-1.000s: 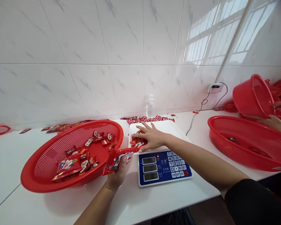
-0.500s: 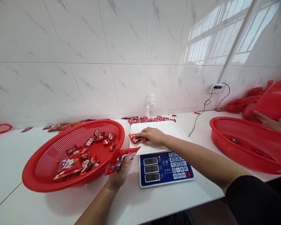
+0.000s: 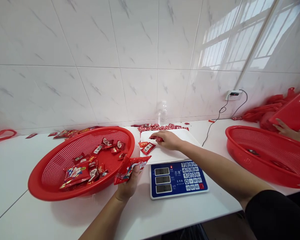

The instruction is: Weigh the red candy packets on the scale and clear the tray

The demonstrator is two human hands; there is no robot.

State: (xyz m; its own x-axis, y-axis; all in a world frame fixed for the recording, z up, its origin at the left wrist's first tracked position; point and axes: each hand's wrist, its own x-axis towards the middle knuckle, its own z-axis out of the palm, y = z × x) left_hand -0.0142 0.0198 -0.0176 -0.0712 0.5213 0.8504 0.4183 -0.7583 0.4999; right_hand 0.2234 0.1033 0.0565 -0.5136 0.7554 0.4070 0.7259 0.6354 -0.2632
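Observation:
My left hand [image 3: 128, 187] grips a red printed bag [image 3: 130, 169] between the left basket and the scale. Over the white scale pan [image 3: 182, 137], my right hand [image 3: 168, 140] has its fingers closed on a small red packet [image 3: 157, 138]. Two more packets lie on the pan just below: a dark red one [image 3: 148, 148] and an orange-red one [image 3: 143, 144], partly overlapped. The scale's blue panel [image 3: 178, 180] with keys and displays faces me. A red perforated basket [image 3: 43, 195] at left holds small packets and a larger red bag [image 3: 76, 174].
Small red packets [image 3: 160, 127] and a clear bottle [image 3: 162, 113] are behind the scale. A second red basket [image 3: 252, 170] stands at right. Beyond it, another person's hand [image 3: 290, 132] holds a red container [image 3: 293, 111]. A black cable [image 3: 211, 125] runs to the wall socket.
My right hand has lifted slightly up and away from the two packets on the pan, with a packet in its fingers. The other person's container has tilted and shifted. The view has moved slightly.

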